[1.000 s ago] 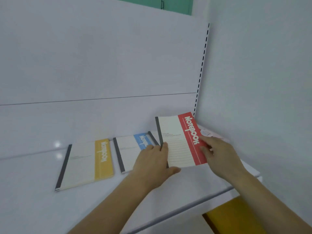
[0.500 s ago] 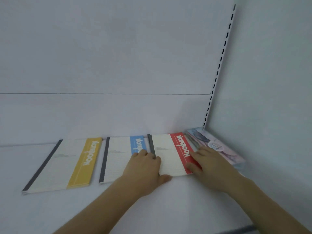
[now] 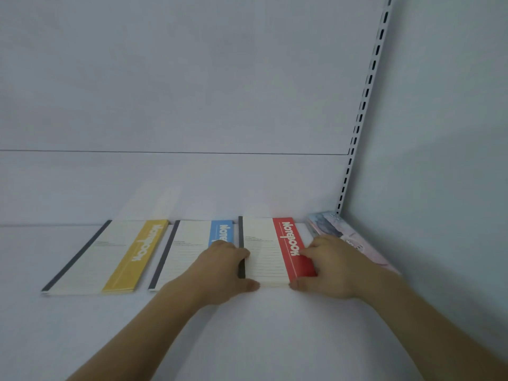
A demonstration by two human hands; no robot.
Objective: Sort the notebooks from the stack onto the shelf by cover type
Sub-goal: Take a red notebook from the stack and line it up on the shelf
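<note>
A red-banded notebook (image 3: 270,248) lies flat on the white shelf (image 3: 247,325), against the back wall. My left hand (image 3: 222,270) holds its left spine edge, thumb at the near corner. My right hand (image 3: 327,268) holds its right edge, fingers on the red band, thumb at the near corner. A blue-banded notebook (image 3: 189,248) lies just left, partly under my left hand. A yellow-banded notebook pile (image 3: 110,257) lies further left. The stack of patterned pastel notebooks (image 3: 330,229) sits in the right corner, partly behind my right hand.
The shelf's back panel (image 3: 192,105) rises right behind the notebooks. A side wall (image 3: 439,160) with a slotted upright (image 3: 365,105) closes off the right. Bare shelf surface lies in front of the notebooks and at the far left.
The red-banded notebook was held tilted above the shelf; it now lies flat between the blue one and the pastel stack. Both hands came down with it and stay on its edges.
</note>
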